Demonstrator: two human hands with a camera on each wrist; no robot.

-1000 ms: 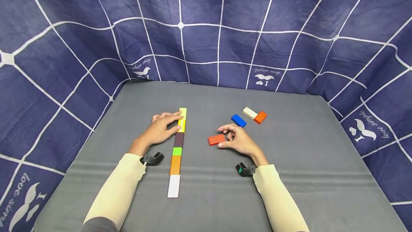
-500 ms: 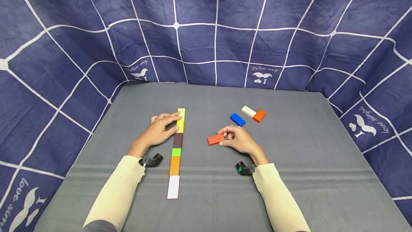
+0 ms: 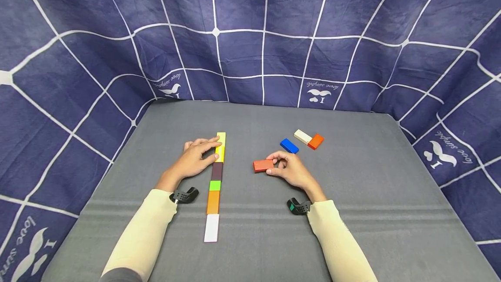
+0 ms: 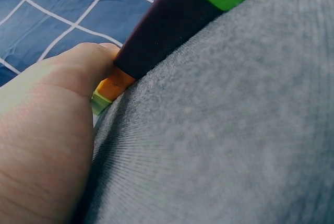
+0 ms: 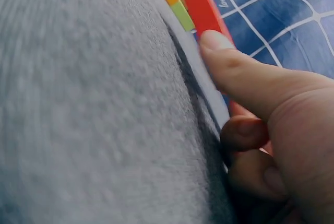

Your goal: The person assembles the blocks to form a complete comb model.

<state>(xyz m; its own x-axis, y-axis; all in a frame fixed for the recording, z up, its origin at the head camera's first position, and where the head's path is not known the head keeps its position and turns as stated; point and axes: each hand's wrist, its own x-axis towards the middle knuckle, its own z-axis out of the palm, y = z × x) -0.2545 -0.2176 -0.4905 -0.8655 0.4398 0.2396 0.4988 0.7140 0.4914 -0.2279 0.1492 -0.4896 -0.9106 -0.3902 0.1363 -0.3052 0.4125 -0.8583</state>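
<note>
My right hand (image 3: 291, 169) pinches a red block (image 3: 262, 166) between thumb and fingertips, right of the block row. In the right wrist view the thumb lies along the red block (image 5: 204, 10). My left hand (image 3: 192, 158) rests with extended fingers and thumb on the yellow block (image 3: 220, 154) and pale yellow block (image 3: 222, 136) at the row's far end. Toward me the straight row continues with a dark brown block (image 3: 217, 171), a green block (image 3: 215, 186), an orange block (image 3: 213, 202) and a white block (image 3: 211, 228), laid end to end.
Beyond the right hand lie a blue block (image 3: 289, 146), a cream block (image 3: 303, 136) and an orange-red block (image 3: 315, 141), the last two touching. A grey cloth (image 3: 254, 238) covers the table. Blue checked fabric (image 3: 242, 47) hangs behind and at both sides.
The right thumb and fingers have closed on the red block, which is now lifted slightly and tilted. The left hand has stayed on the row.
</note>
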